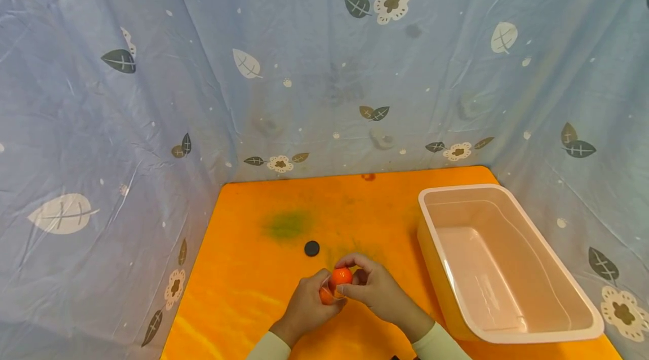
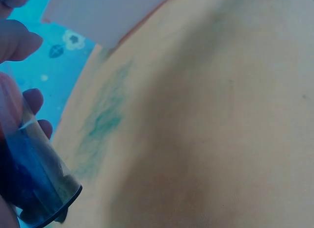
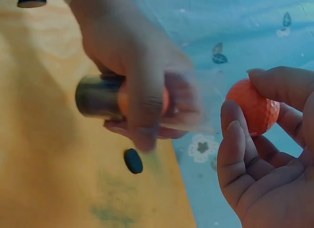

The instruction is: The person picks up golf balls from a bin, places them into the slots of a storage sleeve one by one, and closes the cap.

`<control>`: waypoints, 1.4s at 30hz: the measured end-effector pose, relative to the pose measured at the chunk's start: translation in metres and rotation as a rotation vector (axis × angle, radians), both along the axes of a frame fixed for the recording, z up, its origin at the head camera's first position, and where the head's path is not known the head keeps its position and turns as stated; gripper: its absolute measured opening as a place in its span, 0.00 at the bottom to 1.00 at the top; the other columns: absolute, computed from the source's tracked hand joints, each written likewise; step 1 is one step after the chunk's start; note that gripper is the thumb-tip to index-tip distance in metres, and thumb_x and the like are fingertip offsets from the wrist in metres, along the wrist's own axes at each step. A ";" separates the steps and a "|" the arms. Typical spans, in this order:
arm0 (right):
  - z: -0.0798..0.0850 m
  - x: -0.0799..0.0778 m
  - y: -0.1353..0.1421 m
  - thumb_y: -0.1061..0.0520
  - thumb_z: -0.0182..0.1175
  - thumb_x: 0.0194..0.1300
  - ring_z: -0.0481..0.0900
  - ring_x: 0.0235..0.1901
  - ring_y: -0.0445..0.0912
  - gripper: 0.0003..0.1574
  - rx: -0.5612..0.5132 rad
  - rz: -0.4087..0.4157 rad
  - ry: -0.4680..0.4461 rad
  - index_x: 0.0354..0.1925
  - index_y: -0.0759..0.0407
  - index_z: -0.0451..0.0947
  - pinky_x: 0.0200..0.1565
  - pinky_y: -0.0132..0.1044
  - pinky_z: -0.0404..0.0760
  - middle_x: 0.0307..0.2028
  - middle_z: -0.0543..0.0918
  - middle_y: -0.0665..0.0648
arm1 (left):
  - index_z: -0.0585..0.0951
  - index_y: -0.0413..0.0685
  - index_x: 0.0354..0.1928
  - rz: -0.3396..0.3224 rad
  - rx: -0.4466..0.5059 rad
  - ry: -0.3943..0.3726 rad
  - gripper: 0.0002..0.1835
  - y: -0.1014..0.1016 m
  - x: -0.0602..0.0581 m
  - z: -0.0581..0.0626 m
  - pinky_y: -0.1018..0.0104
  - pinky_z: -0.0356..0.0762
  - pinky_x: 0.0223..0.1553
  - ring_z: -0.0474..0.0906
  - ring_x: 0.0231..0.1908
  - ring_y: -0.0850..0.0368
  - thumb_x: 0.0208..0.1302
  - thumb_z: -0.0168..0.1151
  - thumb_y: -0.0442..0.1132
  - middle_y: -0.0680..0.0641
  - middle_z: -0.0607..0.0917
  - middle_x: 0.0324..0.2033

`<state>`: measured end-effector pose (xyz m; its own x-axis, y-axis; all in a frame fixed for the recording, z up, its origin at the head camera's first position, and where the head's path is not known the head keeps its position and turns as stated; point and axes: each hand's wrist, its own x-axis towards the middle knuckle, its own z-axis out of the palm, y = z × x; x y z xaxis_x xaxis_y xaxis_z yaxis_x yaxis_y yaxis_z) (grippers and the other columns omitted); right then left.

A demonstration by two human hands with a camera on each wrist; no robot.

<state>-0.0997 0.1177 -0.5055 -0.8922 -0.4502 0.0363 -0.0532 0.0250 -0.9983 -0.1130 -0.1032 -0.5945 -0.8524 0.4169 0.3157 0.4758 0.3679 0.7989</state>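
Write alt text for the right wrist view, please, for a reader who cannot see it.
The right hand pinches a dimpled orange ball beside the end of a clear tube gripped by the left hand; a black disc lies on the table.

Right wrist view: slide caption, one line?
Right hand holds an orange ball near the end of a clear tube gripped by the left hand.
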 end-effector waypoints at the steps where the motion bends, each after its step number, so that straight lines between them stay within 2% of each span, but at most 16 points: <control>1: -0.002 0.001 -0.001 0.62 0.72 0.74 0.76 0.31 0.45 0.21 0.004 0.003 0.005 0.61 0.63 0.80 0.35 0.34 0.78 0.47 0.84 0.62 | 0.80 0.58 0.42 -0.001 0.002 0.014 0.18 0.000 0.000 0.000 0.77 0.71 0.21 0.69 0.20 0.72 0.59 0.82 0.34 0.62 0.79 0.26; 6: -0.007 0.003 -0.005 0.62 0.73 0.73 0.72 0.26 0.41 0.18 0.059 0.005 0.050 0.58 0.60 0.83 0.31 0.32 0.74 0.40 0.82 0.59 | 0.79 0.58 0.41 0.001 0.009 0.039 0.19 -0.001 -0.001 -0.001 0.77 0.72 0.22 0.69 0.21 0.72 0.58 0.81 0.33 0.62 0.78 0.26; 11: -0.007 0.005 -0.006 0.61 0.73 0.73 0.72 0.25 0.40 0.17 0.088 0.003 0.071 0.57 0.58 0.84 0.30 0.31 0.74 0.43 0.83 0.59 | 0.78 0.59 0.40 0.003 0.005 0.019 0.20 -0.002 -0.001 -0.002 0.77 0.68 0.22 0.66 0.20 0.72 0.57 0.81 0.32 0.63 0.76 0.24; 19: -0.006 0.005 -0.004 0.61 0.71 0.75 0.76 0.27 0.43 0.18 0.084 0.008 0.032 0.61 0.59 0.83 0.31 0.33 0.76 0.38 0.83 0.58 | 0.78 0.58 0.42 -0.006 0.013 0.014 0.20 -0.002 0.000 -0.003 0.74 0.76 0.24 0.73 0.22 0.70 0.58 0.81 0.32 0.62 0.80 0.27; 25: -0.007 0.005 -0.002 0.61 0.70 0.76 0.81 0.32 0.46 0.19 0.069 -0.002 0.009 0.61 0.59 0.83 0.34 0.35 0.79 0.45 0.86 0.58 | 0.78 0.59 0.42 -0.011 0.019 -0.008 0.20 -0.003 0.002 -0.004 0.72 0.79 0.26 0.75 0.23 0.69 0.59 0.81 0.33 0.61 0.81 0.28; 34: -0.006 0.005 -0.002 0.61 0.71 0.76 0.82 0.35 0.48 0.18 0.068 -0.011 0.003 0.61 0.59 0.83 0.36 0.35 0.80 0.57 0.84 0.62 | 0.79 0.58 0.44 -0.016 0.027 -0.015 0.21 -0.003 0.003 -0.004 0.68 0.82 0.28 0.78 0.25 0.68 0.58 0.82 0.33 0.60 0.83 0.31; 39: -0.007 0.005 -0.001 0.61 0.71 0.75 0.82 0.37 0.50 0.17 0.086 -0.031 0.019 0.60 0.60 0.83 0.38 0.36 0.82 0.57 0.84 0.61 | 0.79 0.58 0.43 -0.018 0.032 -0.026 0.21 -0.003 0.003 -0.003 0.68 0.82 0.29 0.78 0.26 0.67 0.59 0.83 0.33 0.60 0.83 0.31; 42: -0.013 0.002 0.004 0.60 0.71 0.76 0.81 0.37 0.51 0.16 0.110 -0.076 0.018 0.59 0.59 0.83 0.39 0.37 0.82 0.54 0.83 0.60 | 0.78 0.59 0.43 -0.014 0.030 -0.028 0.21 -0.002 0.004 -0.003 0.68 0.82 0.30 0.79 0.26 0.67 0.59 0.84 0.34 0.61 0.84 0.31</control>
